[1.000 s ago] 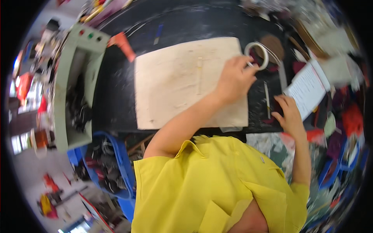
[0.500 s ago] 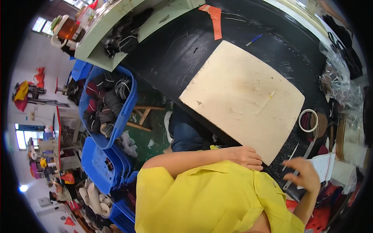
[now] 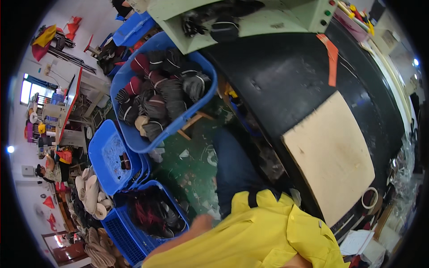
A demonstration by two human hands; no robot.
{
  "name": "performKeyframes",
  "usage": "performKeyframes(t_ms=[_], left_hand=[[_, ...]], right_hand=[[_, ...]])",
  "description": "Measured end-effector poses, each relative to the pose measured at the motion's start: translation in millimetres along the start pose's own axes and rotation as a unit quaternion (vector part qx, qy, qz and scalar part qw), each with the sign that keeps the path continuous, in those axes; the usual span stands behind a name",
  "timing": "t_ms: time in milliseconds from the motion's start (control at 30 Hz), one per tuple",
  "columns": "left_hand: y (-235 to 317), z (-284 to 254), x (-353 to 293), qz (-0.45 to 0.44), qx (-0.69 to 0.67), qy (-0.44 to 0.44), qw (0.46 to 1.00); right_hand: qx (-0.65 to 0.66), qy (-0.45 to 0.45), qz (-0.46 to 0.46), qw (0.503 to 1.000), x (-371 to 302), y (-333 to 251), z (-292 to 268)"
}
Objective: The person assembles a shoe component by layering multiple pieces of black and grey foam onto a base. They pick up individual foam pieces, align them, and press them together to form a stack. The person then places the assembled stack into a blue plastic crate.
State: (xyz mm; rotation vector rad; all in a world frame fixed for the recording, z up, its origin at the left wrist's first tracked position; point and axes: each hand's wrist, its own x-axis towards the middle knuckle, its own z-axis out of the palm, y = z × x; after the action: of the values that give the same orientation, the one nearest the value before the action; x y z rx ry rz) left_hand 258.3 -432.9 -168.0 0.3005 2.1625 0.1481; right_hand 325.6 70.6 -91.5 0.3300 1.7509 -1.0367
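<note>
My left hand (image 3: 203, 222) hangs low at the right edge of a blue basket (image 3: 172, 195) with dark and deep-red textile pieces (image 3: 156, 214) in it. The hand is smeared, its fingers do not show clearly, and I cannot tell whether it touches the basket. My right hand is outside the picture. Farther right, a pale flat board (image 3: 333, 156) lies on the black worktop (image 3: 268, 76).
A large blue tub (image 3: 178, 127) of tied dark and maroon bundles stands left of the worktop, with a blue basket (image 3: 109, 149) beside it. An orange strip (image 3: 332, 58), a white ring (image 3: 369, 198) and paper (image 3: 356, 242) lie on the worktop. Scraps litter the green floor (image 3: 196, 174).
The view has swung left toward the baskets. My left hand has left the board's near edge and moved down left. My right hand has gone out of view. The pen on the board no longer shows.
</note>
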Motion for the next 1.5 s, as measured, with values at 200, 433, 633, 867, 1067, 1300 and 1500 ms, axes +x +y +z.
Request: performKeyframes(t_ms=[200,433,633,867,1067,1300,1500], left_hand=[[-32,-22,23,0.064,-0.234,-0.113,0.964],[-59,-97,60,0.16,-0.394,-0.053,0.903],[-74,-155,85,0.253,-0.538,-0.004,0.804],[-32,-267,109,0.199,-0.597,0.029,0.776],[12,-434,59,0.384,-0.145,0.441,0.798],[56,-488,20,0.491,-0.266,-0.026,0.829],[45,-488,16,0.479,-0.303,0.066,0.821]], right_hand=[[0.024,0.059,-0.024,0.998,132,-141,71],[0.048,0.043,-0.104,0.993,247,-330,151],[0.035,0.047,-0.1,0.993,296,-408,167],[-0.024,0.112,-0.054,0.992,273,-420,105],[-0.078,0.235,-0.002,0.969,187,-419,20],[-0.09,0.33,0.03,0.939,121,-418,-36],[-0.087,0.323,-0.022,0.942,89,-418,-58]])
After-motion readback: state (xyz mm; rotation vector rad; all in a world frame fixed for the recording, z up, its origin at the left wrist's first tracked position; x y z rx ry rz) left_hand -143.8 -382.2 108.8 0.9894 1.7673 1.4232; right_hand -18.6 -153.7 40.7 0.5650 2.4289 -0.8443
